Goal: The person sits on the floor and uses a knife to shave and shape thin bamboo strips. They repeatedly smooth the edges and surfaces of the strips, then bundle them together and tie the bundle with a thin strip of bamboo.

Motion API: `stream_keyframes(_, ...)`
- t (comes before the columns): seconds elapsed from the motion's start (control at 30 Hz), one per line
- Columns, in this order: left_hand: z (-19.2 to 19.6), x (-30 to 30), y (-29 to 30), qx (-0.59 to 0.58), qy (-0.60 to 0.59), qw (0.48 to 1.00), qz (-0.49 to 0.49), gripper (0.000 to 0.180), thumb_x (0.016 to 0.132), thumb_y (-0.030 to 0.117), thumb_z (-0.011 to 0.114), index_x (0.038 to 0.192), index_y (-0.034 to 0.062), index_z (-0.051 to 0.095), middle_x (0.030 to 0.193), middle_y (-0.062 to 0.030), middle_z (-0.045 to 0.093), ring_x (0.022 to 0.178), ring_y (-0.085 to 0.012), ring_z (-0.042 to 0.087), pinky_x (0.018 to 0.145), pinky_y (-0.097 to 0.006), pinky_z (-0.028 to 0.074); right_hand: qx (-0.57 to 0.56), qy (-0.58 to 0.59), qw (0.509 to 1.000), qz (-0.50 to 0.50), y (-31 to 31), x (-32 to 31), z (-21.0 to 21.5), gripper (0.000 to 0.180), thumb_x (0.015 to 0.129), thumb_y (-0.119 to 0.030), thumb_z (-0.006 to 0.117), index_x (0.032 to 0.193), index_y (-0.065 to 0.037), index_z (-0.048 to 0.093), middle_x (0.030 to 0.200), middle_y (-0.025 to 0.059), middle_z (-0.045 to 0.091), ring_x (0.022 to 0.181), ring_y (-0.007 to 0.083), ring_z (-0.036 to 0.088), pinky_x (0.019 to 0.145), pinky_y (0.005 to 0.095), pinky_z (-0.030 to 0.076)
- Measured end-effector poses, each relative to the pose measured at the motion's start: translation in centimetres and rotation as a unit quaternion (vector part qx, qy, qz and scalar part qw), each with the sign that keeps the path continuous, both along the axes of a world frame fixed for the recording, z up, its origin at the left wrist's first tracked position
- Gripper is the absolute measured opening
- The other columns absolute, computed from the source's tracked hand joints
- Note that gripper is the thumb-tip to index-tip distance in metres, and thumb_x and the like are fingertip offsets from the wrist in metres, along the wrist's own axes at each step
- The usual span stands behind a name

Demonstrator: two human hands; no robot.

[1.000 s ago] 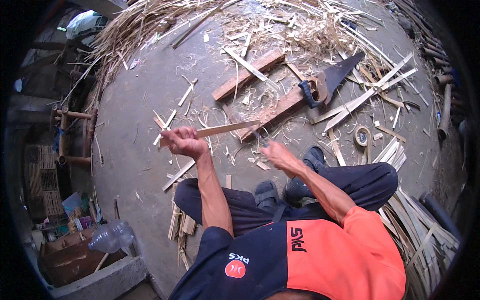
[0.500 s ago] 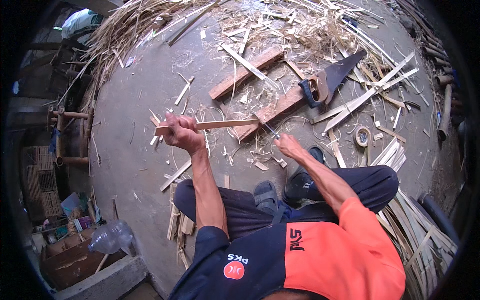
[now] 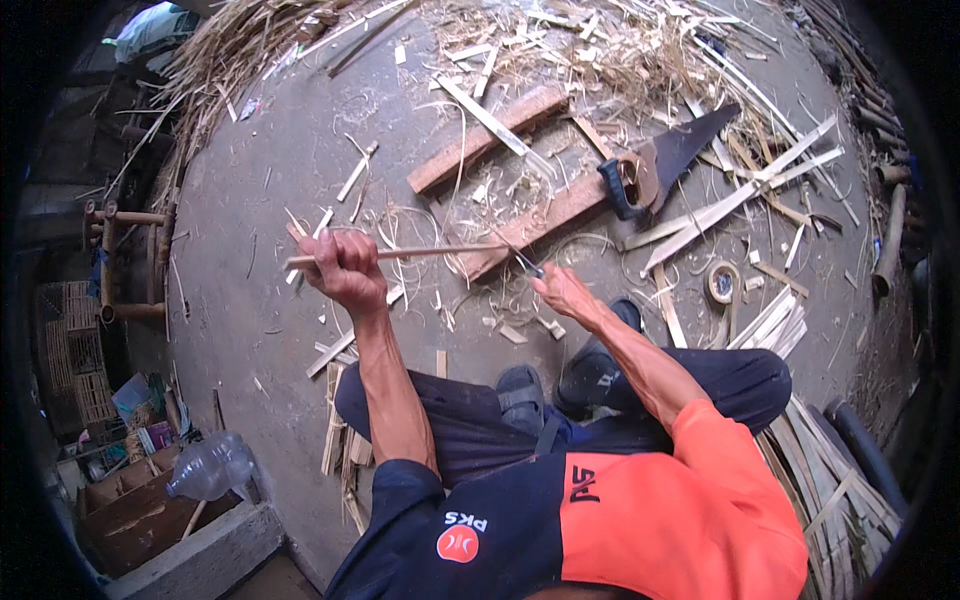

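My left hand (image 3: 345,268) is closed around one end of a thin bamboo strip (image 3: 435,251), held roughly level above the floor. The strip's other end meets the near part of a reddish wooden beam (image 3: 560,222). In my right hand (image 3: 562,290) is a knife (image 3: 524,261), its narrow blade touching or very close to the strip's far end at the beam. Most of the knife's handle is hidden by my fingers. A handsaw (image 3: 668,165) with a dark blade and blue-black grip lies across the beam's far end.
Another wooden block (image 3: 490,138) lies beyond the beam. Pale bamboo strips (image 3: 735,203), a roll of tape (image 3: 720,282) and scattered shavings cover the floor at right. A bundle of split bamboo (image 3: 835,490) lies beside my right side; a clear plastic bottle (image 3: 212,466) is at lower left.
My left hand has moved a little left and toward me with the strip, which now shows its narrow edge. My right hand and knife have shifted slightly left.
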State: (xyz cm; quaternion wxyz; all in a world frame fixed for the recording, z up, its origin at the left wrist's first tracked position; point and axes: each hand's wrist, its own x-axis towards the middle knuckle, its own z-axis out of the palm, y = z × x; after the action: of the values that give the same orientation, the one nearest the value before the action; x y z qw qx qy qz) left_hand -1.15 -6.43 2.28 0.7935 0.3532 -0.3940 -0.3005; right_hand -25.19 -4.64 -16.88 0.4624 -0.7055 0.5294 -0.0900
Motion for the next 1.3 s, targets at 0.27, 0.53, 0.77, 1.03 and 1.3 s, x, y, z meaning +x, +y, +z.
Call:
stream_keyframes(0.27, 0.3, -0.4, -0.6, 0.013, 0.001, 0.999, 0.036, 0.028, 0.088, 0.011, 0.044, 0.064, 0.0142, 0.028, 0.048, 0.0052, 0.019, 0.037, -0.005, 0.018, 0.034, -0.022, 0.022, 0.056, 0.01, 0.998, -0.001, -1.5, -0.3, -1.1, 0.035, 0.085, -0.032, 0.047, 0.089, 0.003, 0.047, 0.066, 0.0227, 0.058, 0.064, 0.0375, 0.059, 0.059, 0.0468, 0.046)
stream_keyframes(0.53, -0.6, 0.9, -0.6, 0.034, 0.003, 0.99, 0.135, 0.032, 0.088, 0.013, 0.045, 0.061, 0.0137, 0.029, 0.046, 0.0055, 0.021, 0.035, -0.004, 0.02, 0.032, -0.022, 0.023, 0.013, 0.021, 0.999, -0.023, 0.7, 0.1, -1.2, 0.038, 0.086, -0.033, 0.048, 0.094, 0.004, 0.05, 0.077, 0.0304, 0.058, 0.078, 0.0453, 0.058, 0.067, 0.0496, 0.045)
stream_keyframes(0.77, -1.3, 2.7, -0.9, 0.08, 0.04, 0.971, 0.22, 0.037, 0.091, 0.022, 0.048, 0.06, 0.0144, 0.029, 0.047, 0.0064, 0.022, 0.036, -0.0043, 0.022, 0.035, -0.023, 0.024, 0.182, -0.066, 0.979, -0.071, 0.9, -2.5, 0.0, 0.036, 0.084, -0.032, 0.05, 0.087, 0.005, 0.051, 0.059, 0.0188, 0.054, 0.054, 0.0289, 0.057, 0.051, 0.0412, 0.044)
stream_keyframes(1.03, 4.8, 7.2, 2.7, -0.017, 0.074, 0.986, 0.145, 0.009, 0.089, 0.01, 0.044, 0.084, 0.0043, 0.048, 0.061, 0.0001, 0.042, 0.056, -0.0102, 0.044, 0.053, -0.027, 0.039, 0.116, -0.041, 0.977, -0.174, 2.3, -9.9, 4.9, 0.036, 0.085, -0.032, 0.049, 0.079, 0.004, 0.049, 0.054, 0.0109, 0.049, 0.045, 0.0184, 0.052, 0.04, 0.0342, 0.039)
stream_keyframes(1.3, -0.1, 2.1, 1.8, 0.022, -0.057, 0.997, 0.041, 0.016, 0.086, -0.005, 0.042, 0.098, 0.0037, 0.048, 0.09, -0.0089, 0.055, 0.089, -0.0195, 0.057, 0.085, -0.032, 0.045, -0.011, 0.16, 0.963, -0.217, 6.2, -4.7, 2.5, 0.036, 0.082, -0.027, 0.052, 0.092, 0.007, 0.049, 0.079, 0.0284, 0.059, 0.08, 0.0426, 0.058, 0.07, 0.0474, 0.045)
